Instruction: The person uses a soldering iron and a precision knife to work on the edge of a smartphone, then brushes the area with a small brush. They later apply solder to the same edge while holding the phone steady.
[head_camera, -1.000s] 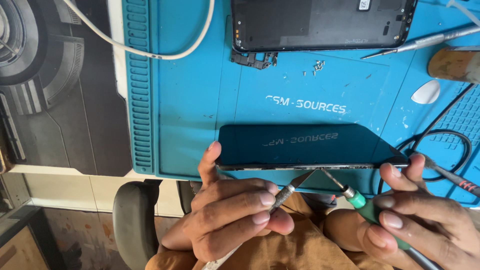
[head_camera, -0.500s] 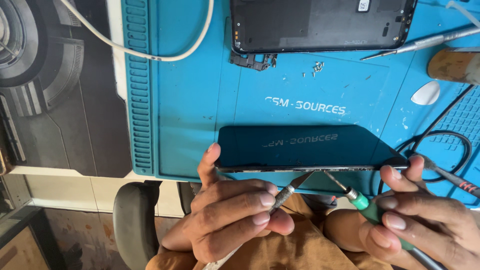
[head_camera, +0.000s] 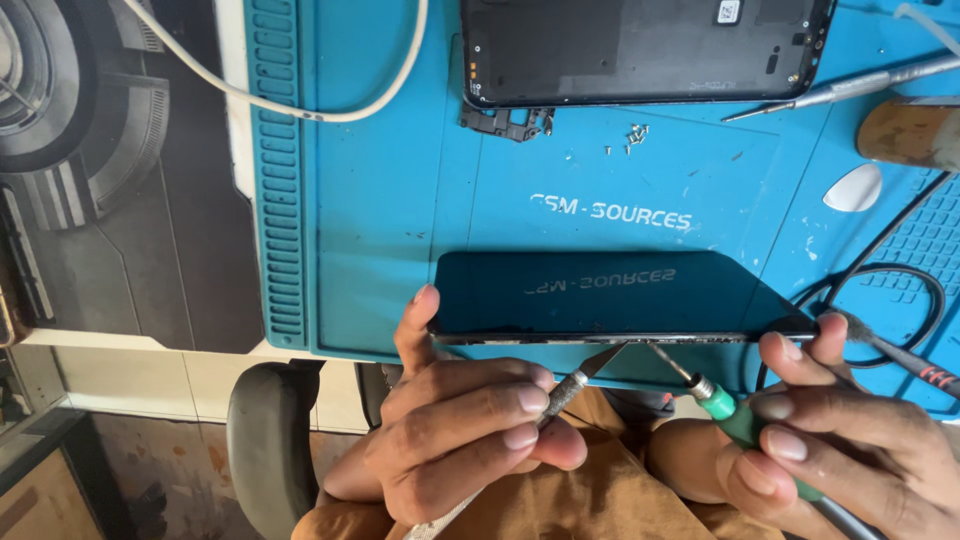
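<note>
The phone (head_camera: 610, 295) is the thing to look at, and every place here is told from it. It lies on edge, tilted, with its dark glass up, at the near side of the blue mat (head_camera: 400, 200).

Nearest of all, just below the phone, are the two hands. The left hand (head_camera: 465, 430) is closed around a thin metal pry tool (head_camera: 580, 375). Its thumb reaches up and touches the phone's left corner. The flat tip of the tool sits right at the phone's near edge. The right hand (head_camera: 850, 450) is closed around a green-tipped screwdriver (head_camera: 715, 400). Its thin point also touches the near edge, just right of the pry tip. Two fingers of this hand hold the phone's right corner. The hands are apart, one at each end.

To do this well, I think the hands should go slow. The tips should slip into the gap and not push hard, or the glass may crack. The thumb and fingers should keep the phone steady.

Right of the phone lie a black cable (head_camera: 900, 290) and a small brush (head_camera: 900, 355). Farther off, past the phone, tiny screws (head_camera: 630, 138) lie loose on the mat. Beyond them lies a black phone frame (head_camera: 645, 50) with a small black part (head_camera: 505, 120) by its corner. A metal tool (head_camera: 850, 88) and a white pick (head_camera: 853, 187) lie far right. A white cable (head_camera: 330, 105) bends far left.
</note>
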